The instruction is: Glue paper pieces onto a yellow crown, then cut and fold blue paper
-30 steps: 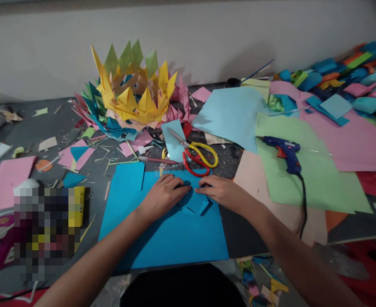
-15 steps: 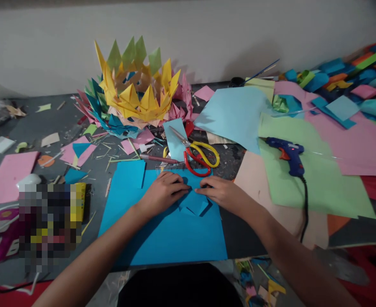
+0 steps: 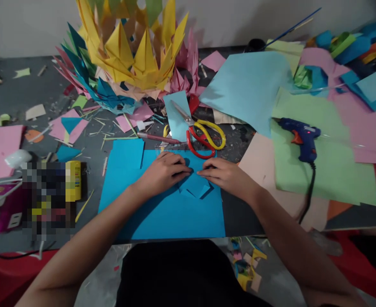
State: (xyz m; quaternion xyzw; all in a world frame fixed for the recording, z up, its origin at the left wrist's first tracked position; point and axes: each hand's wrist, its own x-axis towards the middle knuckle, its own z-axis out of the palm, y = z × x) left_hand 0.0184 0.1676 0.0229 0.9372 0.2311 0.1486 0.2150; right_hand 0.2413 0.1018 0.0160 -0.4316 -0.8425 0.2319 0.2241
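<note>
A small folded blue paper [image 3: 194, 186] lies over a large blue sheet [image 3: 175, 219] at the table's front. My left hand [image 3: 168, 171] pinches its upper left part, fingers pressed together. From the right, my right hand [image 3: 224, 175] pinches the same paper, its fingertips a short gap from the left ones. Just beyond the hands are scissors [image 3: 203, 135] with one red and one yellow handle, partly on a light blue piece [image 3: 178, 111]. A smaller blue sheet [image 3: 128, 152] rests at the large sheet's upper left corner.
A tall crown of folded paper [image 3: 136, 59] stands at the back left. On the right a blue glue gun [image 3: 299, 135] lies on a green sheet [image 3: 322, 170]. A yellow glue stick [image 3: 73, 181] is left of the blue sheet. Paper scraps are scattered at left.
The view has tilted downward, so the table's things appear higher in the picture. Both hands keep their pinch on the small folded paper, with little visible movement.
</note>
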